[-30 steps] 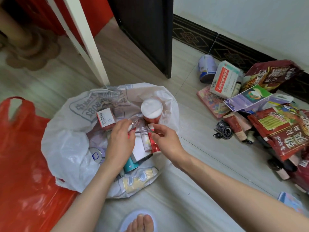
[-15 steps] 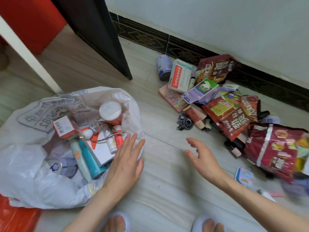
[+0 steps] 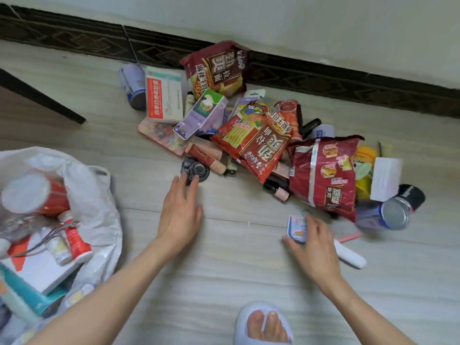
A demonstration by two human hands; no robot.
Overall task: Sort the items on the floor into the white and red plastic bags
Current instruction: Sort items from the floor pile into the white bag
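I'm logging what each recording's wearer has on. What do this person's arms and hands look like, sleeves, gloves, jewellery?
Both forearms are bare as far as the frame shows: no sleeves in view. The left hand and right hand wear no gloves, and no rings, watch or bracelets show. Fingernails look short and unpainted.

Bare forearms, bare hands, one pale slipper.

Sleeveless from lower frame edge to wrists on both arms; no watch, bracelet or ring visible on left hand (image 3: 179, 215) or right hand (image 3: 314, 246). Slim fingers (image 3: 177, 186), nails short and unpainted where visible. At bottom centre-right of frame, an open-toed slipper (image 3: 249, 327) in pale blue-white with a thick, rounded, soft-looking rim; toes (image 3: 263, 324) showing through the opening, nails plain. Only the slipper's front part in frame, the rest cut off by the lower edge.
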